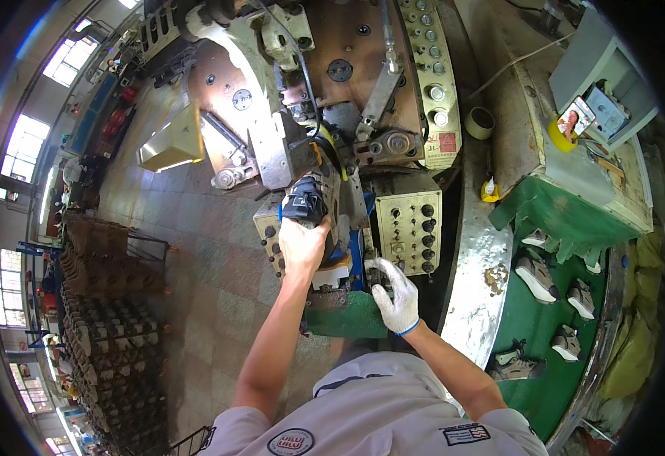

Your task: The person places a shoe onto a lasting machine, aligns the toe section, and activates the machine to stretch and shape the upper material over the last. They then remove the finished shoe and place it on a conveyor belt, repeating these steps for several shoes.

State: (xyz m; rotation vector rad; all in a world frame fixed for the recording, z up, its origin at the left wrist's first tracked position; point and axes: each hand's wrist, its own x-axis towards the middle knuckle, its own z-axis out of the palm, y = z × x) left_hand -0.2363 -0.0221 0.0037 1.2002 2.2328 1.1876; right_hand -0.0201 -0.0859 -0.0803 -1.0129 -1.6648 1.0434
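A dark shoe (306, 199) sits at the middle of the machine, below its upper arm. My bare left hand (302, 243) is closed on the near end of this shoe; its fingertips are partly hidden. My right hand (399, 299), in a white knit glove with a blue cuff, is beside a small metal fitting (371, 266) at the machine's front. Its thumb and forefinger are apart, with nothing visible between them. Whether the fingertips touch the fitting, I cannot tell. A blue metal part (356, 258) lies between my two hands.
A control box with black knobs (410, 232) stands just beyond my right hand. On the right, a green conveyor (533, 319) carries several shoes behind a metal rim (478, 277). A bench (526, 144) holds a propped phone (577, 119). Racks of shoe parts (112, 327) stand at left.
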